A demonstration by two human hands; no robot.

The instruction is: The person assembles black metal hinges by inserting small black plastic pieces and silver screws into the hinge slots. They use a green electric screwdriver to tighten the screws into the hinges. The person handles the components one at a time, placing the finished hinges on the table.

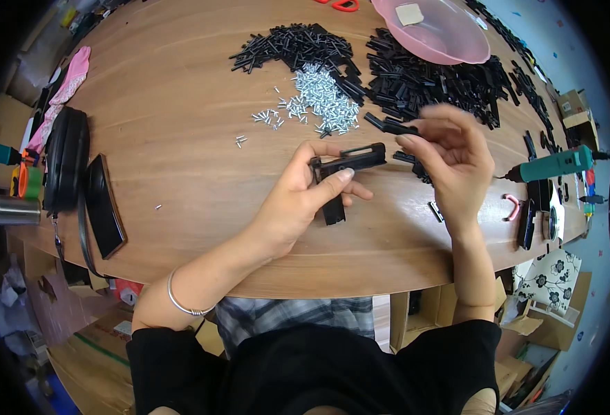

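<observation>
My left hand (292, 190) is closed round a black pistol-shaped plastic piece (361, 160), over the middle of the table. Its thumb presses on the side, the long slotted part points right and the grip hangs down. To the right, my raised right hand (457, 155) pinches a small narrow black plastic part (390, 126) between thumb and fingers, apart from the pistol-shaped piece. Some of the right fingers are blurred. Behind the hands lie a heap of silver screws (325, 97), a heap of thin black parts (294, 45) and a larger heap of black pieces (415, 79).
A pink bowl (450, 38) stands at the back right. A teal electric screwdriver (557, 164) juts in from the right, near a pink hook-shaped piece (512, 207). At left are a phone (102, 207), a black case (66, 159) and a metal cup (14, 209).
</observation>
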